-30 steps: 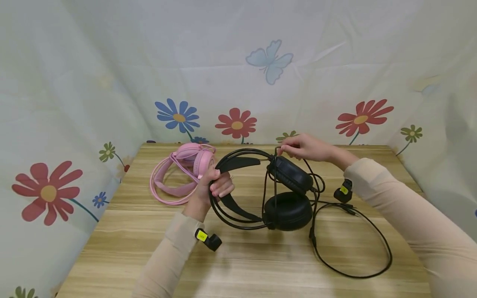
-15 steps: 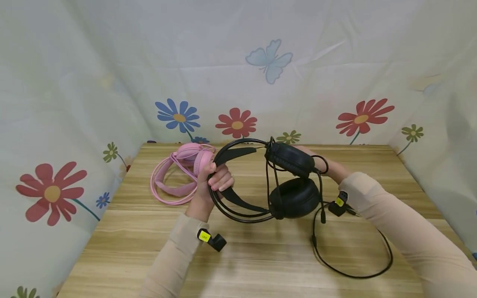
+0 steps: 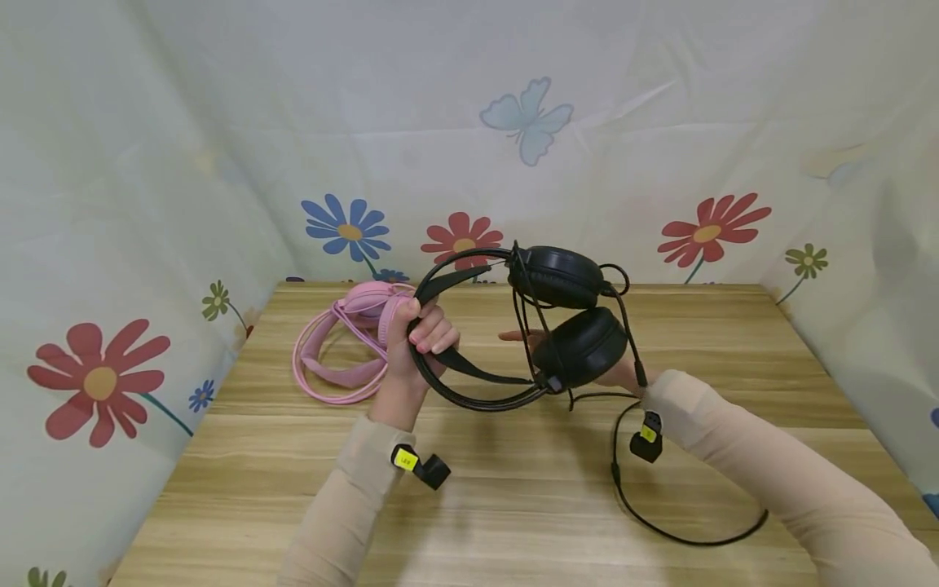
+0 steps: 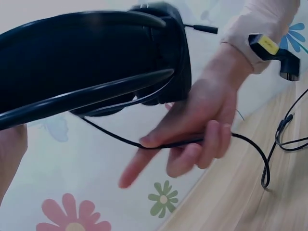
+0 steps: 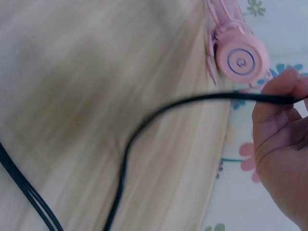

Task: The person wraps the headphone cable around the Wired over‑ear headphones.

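Note:
My left hand (image 3: 405,363) grips the headband of black headphones (image 3: 579,349) with thumb and curled fingers. They hang sideways over the table, the two ear cups to the right, one above the other. Thin black strands of cable cross the opening beside the cups. A short boom with a thicker tip (image 3: 641,373) sticks down near the lower cup. My right hand (image 4: 202,110) is behind that cup, mostly hidden by it in the head view. In the left wrist view it holds the black cable (image 4: 183,143) between thumb and curled fingers, index finger stretched out.
Pink headphones (image 3: 370,297) lie at the back left of the wooden table (image 3: 513,522), their pink cord wound round them. A length of the black cable (image 3: 685,538) curves over the table at the right. A flowered cloth (image 3: 623,163) hangs behind and at the sides.
My left hand has raised and tilted the black headphones. My right hand has moved from the top of the upper ear cup down behind the lower one, bringing the cable round.

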A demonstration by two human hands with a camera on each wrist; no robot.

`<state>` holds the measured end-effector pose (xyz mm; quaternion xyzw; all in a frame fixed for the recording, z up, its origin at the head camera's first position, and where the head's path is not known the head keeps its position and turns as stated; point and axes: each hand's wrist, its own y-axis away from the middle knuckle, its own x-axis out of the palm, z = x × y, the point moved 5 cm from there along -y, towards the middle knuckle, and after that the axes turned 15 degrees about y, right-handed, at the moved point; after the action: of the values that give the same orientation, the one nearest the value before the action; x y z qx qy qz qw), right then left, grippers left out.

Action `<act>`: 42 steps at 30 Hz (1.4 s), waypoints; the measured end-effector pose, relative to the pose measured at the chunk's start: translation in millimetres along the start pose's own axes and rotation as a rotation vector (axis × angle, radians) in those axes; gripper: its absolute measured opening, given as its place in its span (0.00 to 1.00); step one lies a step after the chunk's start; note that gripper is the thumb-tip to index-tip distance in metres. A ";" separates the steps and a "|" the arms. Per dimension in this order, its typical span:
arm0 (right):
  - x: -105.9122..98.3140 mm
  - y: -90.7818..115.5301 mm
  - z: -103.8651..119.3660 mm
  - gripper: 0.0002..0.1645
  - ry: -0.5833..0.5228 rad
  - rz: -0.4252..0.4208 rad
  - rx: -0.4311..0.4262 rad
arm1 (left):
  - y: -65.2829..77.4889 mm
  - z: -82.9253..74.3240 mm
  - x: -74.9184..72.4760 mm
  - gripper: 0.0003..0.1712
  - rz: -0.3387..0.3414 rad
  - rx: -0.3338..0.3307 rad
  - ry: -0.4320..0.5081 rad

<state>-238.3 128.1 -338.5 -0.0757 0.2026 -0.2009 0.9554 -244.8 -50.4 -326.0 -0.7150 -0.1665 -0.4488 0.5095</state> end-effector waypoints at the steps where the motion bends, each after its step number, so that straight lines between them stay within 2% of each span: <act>1: -1.1 0.9 -11.8 0.28 -0.016 -0.009 0.045 | -0.9 -1.1 0.2 0.09 -0.008 0.016 -0.013; 2: -2.1 2.1 -20.6 0.29 0.056 -0.038 0.071 | -1.7 -2.0 0.2 0.10 -0.014 0.029 -0.025; 5: 3.5 -0.2 -37.6 0.36 -0.013 0.007 0.149 | -3.0 -3.9 -0.5 0.11 -0.027 0.056 -0.049; 7: 6.8 -1.4 -43.3 0.37 -0.008 0.015 0.174 | -3.5 -5.1 -1.7 0.11 -0.039 0.072 -0.059; 9: 11.6 -2.7 -42.1 0.42 0.060 0.011 0.196 | -4.0 -6.3 -2.6 0.12 -0.051 0.091 -0.070; 10: 12.1 -2.2 -43.8 0.42 0.167 -0.019 0.221 | -4.2 -7.1 -3.2 0.13 -0.058 0.102 -0.079; 13: 13.8 1.3 -56.3 0.32 0.274 -0.048 0.330 | -5.1 -9.4 -5.0 0.13 -0.081 0.127 -0.101; 15: 15.1 3.3 -63.4 0.25 0.341 -0.038 0.403 | -5.5 -11.3 -6.6 0.14 -0.098 0.146 -0.113; 19: 16.4 5.5 -68.3 0.23 0.485 -0.021 0.476 | -5.0 -16.2 -11.0 0.15 -0.128 0.176 -0.136; 22: 17.4 7.2 -64.9 0.22 0.564 -0.004 0.484 | -3.8 -20.8 -14.5 0.15 -0.146 0.193 -0.165; 25: 20.6 10.4 -61.5 0.22 0.602 0.048 0.491 | -3.0 -26.1 -17.3 0.16 -0.160 0.211 -0.207; 28: 23.1 12.7 -56.8 0.22 0.648 0.079 0.457 | -2.6 -30.7 -19.0 0.17 -0.167 0.223 -0.237; 34: 18.5 16.9 -45.4 0.17 0.758 0.066 0.324 | -1.7 -36.9 -21.1 0.14 -0.161 0.222 -0.240; 38: 10.5 19.6 -38.3 0.14 0.765 0.055 0.297 | -0.8 -41.2 -22.7 0.12 -0.166 0.232 -0.260; 42: 1.2 23.0 -31.9 0.13 0.797 0.045 0.299 | -0.6 -45.8 -23.5 0.14 -0.183 0.252 -0.308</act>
<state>-242.6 146.5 -373.0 0.1519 0.5264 -0.2208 0.8069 -279.5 -85.2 -341.2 -0.6876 -0.3614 -0.3542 0.5206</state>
